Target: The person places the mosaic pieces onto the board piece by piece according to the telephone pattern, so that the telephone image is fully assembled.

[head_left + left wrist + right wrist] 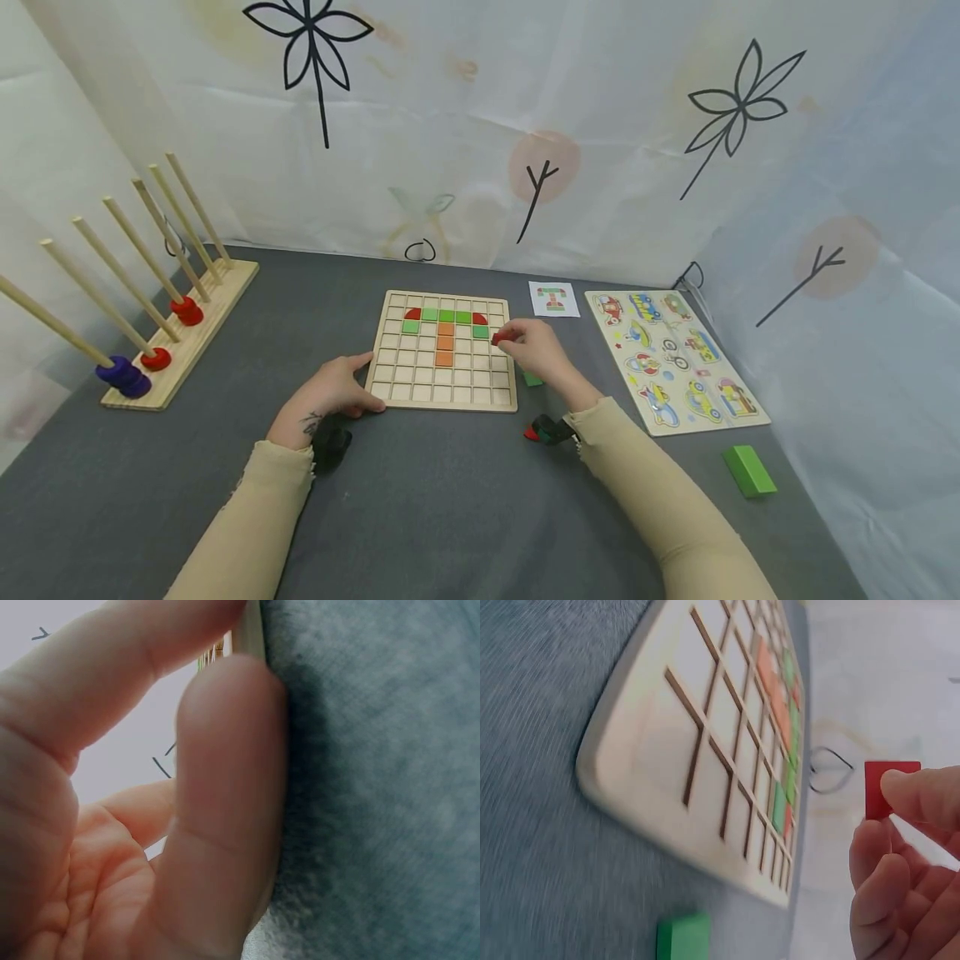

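A wooden grid board lies on the grey table. Green tiles and rounded red tiles form its upper row and two short ends, with a column of orange tiles below the middle. My left hand is at the board's lower left corner, thumb at the front edge and a finger along the left edge. Over the board's right side, my right hand pinches a small red block between thumb and fingers. A green block lies just right of the board, partly beneath the right hand.
A small pattern card lies behind the right hand. At right are a vehicle puzzle board and a long green block. A peg stand with rings stands at left. One red piece shows beside the right wrist.
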`<state>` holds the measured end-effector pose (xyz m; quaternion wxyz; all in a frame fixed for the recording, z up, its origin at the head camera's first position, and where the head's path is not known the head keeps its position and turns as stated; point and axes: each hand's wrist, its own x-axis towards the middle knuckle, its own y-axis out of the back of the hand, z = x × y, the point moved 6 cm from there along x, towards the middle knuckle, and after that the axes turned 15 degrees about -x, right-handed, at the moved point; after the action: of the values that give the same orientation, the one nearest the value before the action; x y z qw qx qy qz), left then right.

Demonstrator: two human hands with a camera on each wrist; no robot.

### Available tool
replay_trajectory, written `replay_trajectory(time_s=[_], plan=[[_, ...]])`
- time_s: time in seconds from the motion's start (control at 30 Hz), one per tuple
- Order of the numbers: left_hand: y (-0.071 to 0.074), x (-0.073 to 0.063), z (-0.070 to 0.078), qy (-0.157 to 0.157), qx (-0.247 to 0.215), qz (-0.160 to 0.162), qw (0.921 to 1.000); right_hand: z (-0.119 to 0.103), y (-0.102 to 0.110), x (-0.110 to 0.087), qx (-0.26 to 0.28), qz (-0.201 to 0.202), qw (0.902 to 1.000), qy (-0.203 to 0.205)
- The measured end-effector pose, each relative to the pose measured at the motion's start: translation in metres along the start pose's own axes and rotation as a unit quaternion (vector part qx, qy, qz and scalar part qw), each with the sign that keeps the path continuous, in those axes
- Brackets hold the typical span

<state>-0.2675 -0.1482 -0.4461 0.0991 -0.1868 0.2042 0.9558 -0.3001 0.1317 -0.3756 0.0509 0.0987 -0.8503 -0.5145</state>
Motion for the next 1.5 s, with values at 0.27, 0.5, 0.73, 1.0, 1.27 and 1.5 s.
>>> replay_trajectory(time_s=[0.27,0.5,0.73,1.0,1.27,1.5], plan=[[0.001,-0.001,0.001,-0.003,0.003,-0.001,1.0000,-0.020,-0.030,0.024,-0.100,-0.036,0.9940,0.024],[0.001,-0.003,0.002,-0.007,0.004,0.001,1.0000,-0.030,-0.044,0.032,-0.145,-0.065,0.9866,0.036],[0.000,-0.002,0.003,-0.011,0.008,0.000,0.9999,-0.028,-0.052,0.037,-0.153,-0.086,0.9844,0.016],[0.000,-0.002,0.003,-0.006,0.011,0.001,0.9999,-0.031,-0.054,0.037,-0.162,-0.085,0.9832,0.000],[0.000,0.000,0.000,0.006,0.011,0.000,0.9999,-0.031,-0.056,0.037,-0.169,-0.081,0.9822,0.001],[0.000,0.001,0.000,-0.002,0.011,-0.002,0.9999,-0.035,-0.046,0.030,-0.157,-0.069,0.9851,0.012]])
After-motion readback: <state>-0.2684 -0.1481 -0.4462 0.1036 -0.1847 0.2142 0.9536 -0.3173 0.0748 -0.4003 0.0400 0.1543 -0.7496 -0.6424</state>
